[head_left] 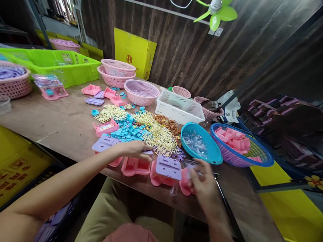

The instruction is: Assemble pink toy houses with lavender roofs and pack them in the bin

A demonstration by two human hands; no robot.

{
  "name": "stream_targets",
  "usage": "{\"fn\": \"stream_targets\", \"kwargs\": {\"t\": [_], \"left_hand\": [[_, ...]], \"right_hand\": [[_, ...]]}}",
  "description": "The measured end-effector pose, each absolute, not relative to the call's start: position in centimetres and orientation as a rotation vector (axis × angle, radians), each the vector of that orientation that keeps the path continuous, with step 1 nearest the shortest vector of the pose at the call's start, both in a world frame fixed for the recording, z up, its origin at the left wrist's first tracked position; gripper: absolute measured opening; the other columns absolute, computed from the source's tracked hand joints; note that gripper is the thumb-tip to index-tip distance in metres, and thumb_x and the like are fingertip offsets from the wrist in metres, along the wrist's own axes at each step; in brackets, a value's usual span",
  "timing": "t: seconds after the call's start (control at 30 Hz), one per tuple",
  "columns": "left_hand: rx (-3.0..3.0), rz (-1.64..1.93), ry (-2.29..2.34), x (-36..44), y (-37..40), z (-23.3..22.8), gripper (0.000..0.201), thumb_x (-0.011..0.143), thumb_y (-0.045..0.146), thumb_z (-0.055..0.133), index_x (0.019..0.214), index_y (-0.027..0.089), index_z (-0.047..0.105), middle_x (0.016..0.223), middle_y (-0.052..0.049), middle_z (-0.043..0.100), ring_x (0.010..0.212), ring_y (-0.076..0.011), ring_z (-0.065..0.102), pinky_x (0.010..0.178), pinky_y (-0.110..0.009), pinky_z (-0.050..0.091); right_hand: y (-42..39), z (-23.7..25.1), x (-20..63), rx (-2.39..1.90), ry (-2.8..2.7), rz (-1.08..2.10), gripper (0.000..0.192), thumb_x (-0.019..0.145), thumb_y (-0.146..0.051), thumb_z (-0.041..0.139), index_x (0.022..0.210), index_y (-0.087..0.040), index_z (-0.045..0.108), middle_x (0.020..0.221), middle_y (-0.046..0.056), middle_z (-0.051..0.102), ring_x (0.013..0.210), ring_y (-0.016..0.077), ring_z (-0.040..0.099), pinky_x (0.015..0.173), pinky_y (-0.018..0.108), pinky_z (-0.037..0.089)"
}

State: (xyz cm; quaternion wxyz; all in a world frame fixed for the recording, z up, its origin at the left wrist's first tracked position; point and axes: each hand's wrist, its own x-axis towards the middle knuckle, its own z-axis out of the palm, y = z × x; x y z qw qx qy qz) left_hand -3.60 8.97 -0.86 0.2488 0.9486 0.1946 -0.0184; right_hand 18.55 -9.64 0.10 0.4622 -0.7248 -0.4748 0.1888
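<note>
My left hand (135, 149) reaches over an open pink toy box (136, 166), thumb and fingers on either side of a purple lid (147, 152). Beside that box stands another pink box with a slotted purple lid (168, 168) on top. My right hand (203, 179) is smeared by motion, its fingers bent around a see-through plastic piece (191, 164). It is above a pink part (185, 182) that it partly hides. A further slotted purple lid (106, 143) lies on a pink box, partly behind my left forearm.
Loose blue parts (127, 129), cream part frames (161, 134) and brown pieces (168, 123) cover mid-table. A blue bowl (185, 153) holds clear pieces. Right of it stands a basket (266, 161) of pink boxes. A black-handled tool (228, 208) lies near my right forearm.
</note>
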Motion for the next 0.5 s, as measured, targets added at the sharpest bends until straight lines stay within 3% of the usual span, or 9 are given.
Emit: {"fn": "stream_targets", "kwargs": {"t": [0.1, 0.23, 0.5], "left_hand": [[2.549, -0.196, 0.604, -3.3, 9.7, -0.5, 0.054, 0.090, 0.051, 0.040, 0.136, 0.024, 0.040, 0.113, -0.012, 0.065, 0.092, -0.0227, 0.062, 0.074, -0.025, 0.042], [2.453, -0.166, 0.606, -3.1, 10.3, -0.3, 0.049, 0.092, 0.049, 0.037, 0.134, 0.024, 0.044, 0.123, -0.009, 0.060, 0.100, -0.0213, 0.061, 0.080, -0.025, 0.042], [2.370, -0.108, 0.568, -2.9, 11.0, -0.9, 0.039, 0.094, 0.042, 0.036, 0.124, 0.026, 0.055, 0.122, -0.003, 0.061, 0.102, -0.0177, 0.059, 0.085, -0.023, 0.041]], "right_hand": [[-6.6, -1.9, 12.9, -1.774, -1.439, 0.295, 0.027, 0.085, -0.036, 0.042, 0.101, -0.018, 0.053, 0.067, 0.001, 0.060, 0.056, 0.0158, 0.060, 0.051, 0.024, 0.044], [-3.7, -4.2, 9.8, -1.859, -1.598, -0.113, 0.032, 0.090, -0.030, 0.029, 0.093, -0.014, 0.057, 0.067, 0.007, 0.067, 0.053, 0.0184, 0.062, 0.048, 0.025, 0.036], [-1.8, -5.5, 8.6, -2.135, -1.602, -0.401, 0.027, 0.094, -0.026, 0.031, 0.098, -0.012, 0.053, 0.058, 0.006, 0.066, 0.048, 0.0172, 0.062, 0.043, 0.023, 0.028]]}}
